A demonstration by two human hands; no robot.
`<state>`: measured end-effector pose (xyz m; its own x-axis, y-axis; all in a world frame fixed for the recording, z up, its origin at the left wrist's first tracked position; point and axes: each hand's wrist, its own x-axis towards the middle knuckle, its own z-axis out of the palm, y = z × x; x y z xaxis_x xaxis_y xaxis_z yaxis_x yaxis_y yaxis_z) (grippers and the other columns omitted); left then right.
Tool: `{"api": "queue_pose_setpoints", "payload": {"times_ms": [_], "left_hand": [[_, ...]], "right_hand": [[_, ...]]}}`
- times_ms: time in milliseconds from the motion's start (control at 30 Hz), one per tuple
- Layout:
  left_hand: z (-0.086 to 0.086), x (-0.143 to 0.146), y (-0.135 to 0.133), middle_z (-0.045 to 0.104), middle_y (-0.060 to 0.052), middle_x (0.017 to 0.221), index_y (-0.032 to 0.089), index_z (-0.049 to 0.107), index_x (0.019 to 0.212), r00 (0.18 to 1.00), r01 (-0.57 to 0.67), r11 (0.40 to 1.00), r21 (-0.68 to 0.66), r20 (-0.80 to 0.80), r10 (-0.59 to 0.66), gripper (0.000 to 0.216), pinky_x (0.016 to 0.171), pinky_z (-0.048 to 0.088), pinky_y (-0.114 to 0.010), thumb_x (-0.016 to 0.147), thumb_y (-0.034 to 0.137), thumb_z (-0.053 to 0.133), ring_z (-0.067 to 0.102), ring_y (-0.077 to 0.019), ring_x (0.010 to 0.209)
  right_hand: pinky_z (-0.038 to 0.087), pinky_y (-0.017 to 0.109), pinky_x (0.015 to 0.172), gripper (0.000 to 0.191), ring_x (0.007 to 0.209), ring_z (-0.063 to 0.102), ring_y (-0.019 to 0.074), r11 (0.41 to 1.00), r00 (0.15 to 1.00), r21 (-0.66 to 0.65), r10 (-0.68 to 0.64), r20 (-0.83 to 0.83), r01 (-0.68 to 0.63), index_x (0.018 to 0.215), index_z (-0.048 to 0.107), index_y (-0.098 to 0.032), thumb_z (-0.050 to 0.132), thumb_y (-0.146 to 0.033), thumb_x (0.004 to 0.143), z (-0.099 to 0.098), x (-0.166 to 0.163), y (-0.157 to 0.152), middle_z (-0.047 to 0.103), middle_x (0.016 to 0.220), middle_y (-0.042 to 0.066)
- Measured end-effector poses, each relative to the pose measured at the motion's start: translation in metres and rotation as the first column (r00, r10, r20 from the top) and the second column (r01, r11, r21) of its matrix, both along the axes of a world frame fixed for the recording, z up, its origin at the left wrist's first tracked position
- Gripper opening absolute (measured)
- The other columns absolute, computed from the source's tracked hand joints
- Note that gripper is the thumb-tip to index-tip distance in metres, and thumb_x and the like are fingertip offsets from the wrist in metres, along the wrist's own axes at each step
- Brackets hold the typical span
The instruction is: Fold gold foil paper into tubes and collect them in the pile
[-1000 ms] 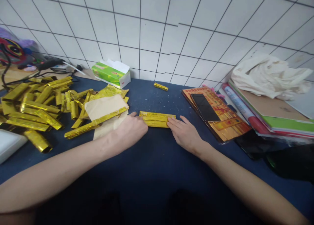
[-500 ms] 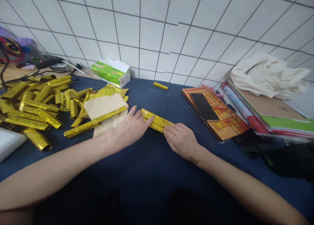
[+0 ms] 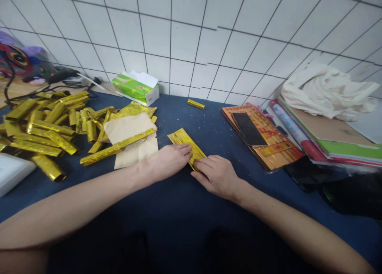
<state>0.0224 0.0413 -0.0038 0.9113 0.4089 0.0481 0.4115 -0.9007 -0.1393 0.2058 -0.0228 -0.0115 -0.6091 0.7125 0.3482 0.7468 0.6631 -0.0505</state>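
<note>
A folded gold foil paper (image 3: 183,137) lies slantwise on the dark blue table, with lengthwise creases showing. My left hand (image 3: 174,158) presses on its left side, fingers curled together at the edge. At the near end, my right hand (image 3: 216,174) grips the paper, its fingers on top and the thumb low at the side. Both hands are closed, and part of the paper is hidden under the fingers. Left of my left hand lie tan-backed gold paper sheets (image 3: 128,126), with a long folded gold strip (image 3: 101,156) across them.
Several rolled gold paper tubes (image 3: 53,126) are heaped at the left. A green tissue pack (image 3: 134,87) stands by the tiled wall, and a small gold roll (image 3: 196,104) lies beyond my hands. At right, a phone (image 3: 249,129) rests on an orange printed stack (image 3: 277,152).
The folded gold paper has turned to a steeper slant. My left hand has moved down and right along it, its raised fingers now lowered and closer to my right hand.
</note>
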Motion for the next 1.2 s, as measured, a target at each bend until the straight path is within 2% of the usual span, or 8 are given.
{"api": "queue_pose_setpoints", "payload": {"times_ms": [100, 233, 367, 467, 633, 933, 1100, 1200], "left_hand": [[-0.002, -0.004, 0.011, 0.050, -0.012, 0.129, 0.013, 0.055, 0.116, 0.999, 0.042, 0.999, -0.032, 0.019, -0.042, 0.032, 0.101, 0.035, -0.029, 0.086, 0.014, 0.045, 0.044, -0.0175, 0.121], [0.002, -0.005, 0.012, 0.052, -0.012, 0.126, 0.016, 0.057, 0.113, 1.000, -0.008, 0.999, -0.049, 0.017, 0.009, 0.030, 0.097, 0.039, -0.031, 0.087, 0.015, 0.043, 0.048, -0.0190, 0.117], [0.006, -0.005, 0.008, 0.058, -0.009, 0.110, 0.017, 0.055, 0.114, 0.999, -0.034, 0.994, -0.108, 0.014, 0.036, 0.031, 0.088, 0.045, -0.029, 0.087, 0.015, 0.040, 0.056, -0.0178, 0.105], [0.004, -0.004, 0.007, 0.056, -0.011, 0.115, 0.015, 0.053, 0.116, 1.000, -0.027, 0.991, -0.130, 0.004, 0.028, 0.034, 0.090, 0.044, -0.029, 0.085, 0.011, 0.041, 0.054, -0.0181, 0.108], [-0.002, -0.002, 0.002, 0.047, -0.020, 0.128, 0.006, 0.047, 0.121, 0.999, -0.048, 0.998, -0.036, 0.013, 0.048, 0.039, 0.094, 0.042, -0.034, 0.083, 0.007, 0.038, 0.044, -0.0236, 0.121], [-0.012, -0.001, -0.004, 0.039, -0.022, 0.133, 0.006, 0.037, 0.128, 0.993, -0.108, 0.994, 0.025, 0.053, 0.107, 0.044, 0.084, 0.048, -0.035, 0.085, 0.012, 0.037, 0.050, -0.0259, 0.114], [-0.013, 0.000, -0.003, 0.048, -0.022, 0.126, 0.003, 0.043, 0.123, 0.994, -0.076, 0.997, -0.002, 0.078, 0.075, 0.042, 0.091, 0.044, -0.038, 0.091, 0.028, 0.033, 0.042, -0.0272, 0.122], [-0.013, 0.001, -0.004, 0.051, -0.022, 0.123, 0.003, 0.044, 0.122, 0.992, -0.084, 0.996, 0.001, 0.092, 0.083, 0.042, 0.091, 0.043, -0.039, 0.091, 0.029, 0.033, 0.043, -0.0274, 0.121]], "right_hand": [[0.049, 0.027, 0.068, 0.030, 0.074, 0.063, 0.0141, 0.996, 0.995, -0.088, 0.006, -0.100, -0.015, 0.090, 0.064, -0.016, 0.037, -0.026, 0.090, 0.002, 0.004, 0.006, 0.070, 0.085, 0.005], [0.051, 0.029, 0.077, 0.030, 0.085, 0.063, 0.0149, 0.992, 0.987, -0.122, -0.008, -0.159, -0.012, 0.100, 0.062, -0.018, 0.035, -0.020, 0.089, 0.004, 0.010, 0.023, 0.069, 0.094, 0.006], [0.041, 0.042, 0.095, 0.035, 0.114, 0.050, 0.0206, 0.994, 0.999, -0.107, 0.036, -0.004, -0.036, 0.119, 0.053, -0.015, 0.036, -0.019, 0.088, 0.000, 0.008, 0.041, 0.057, 0.122, 0.010], [0.031, 0.051, 0.101, 0.043, 0.127, 0.037, 0.0245, 0.985, 0.988, -0.168, -0.013, 0.152, 0.039, 0.130, 0.041, -0.012, 0.033, -0.027, 0.090, -0.007, 0.006, 0.048, 0.043, 0.135, 0.013], [0.019, 0.058, 0.103, 0.046, 0.132, 0.025, 0.0266, 0.976, 0.963, -0.207, -0.008, 0.268, 0.065, 0.135, 0.034, -0.017, 0.029, -0.033, 0.091, -0.011, 0.014, 0.059, 0.036, 0.140, 0.010], [0.026, 0.053, 0.102, 0.047, 0.133, 0.024, 0.0233, 0.942, 0.971, -0.336, 0.087, 0.223, -0.007, 0.136, 0.031, -0.020, 0.033, -0.029, 0.090, -0.003, 0.022, 0.071, 0.030, 0.144, 0.005], [0.022, 0.054, 0.104, 0.049, 0.134, 0.020, 0.0230, 0.924, 0.981, -0.381, 0.101, 0.167, -0.031, 0.136, 0.030, -0.022, 0.036, -0.030, 0.089, -0.001, 0.025, 0.071, 0.028, 0.145, 0.005], [0.024, 0.053, 0.103, 0.052, 0.133, 0.023, 0.0234, 0.939, 0.990, -0.343, 0.035, 0.140, 0.015, 0.135, 0.032, -0.018, 0.040, -0.034, 0.087, 0.000, 0.027, 0.070, 0.028, 0.144, 0.010]]}}
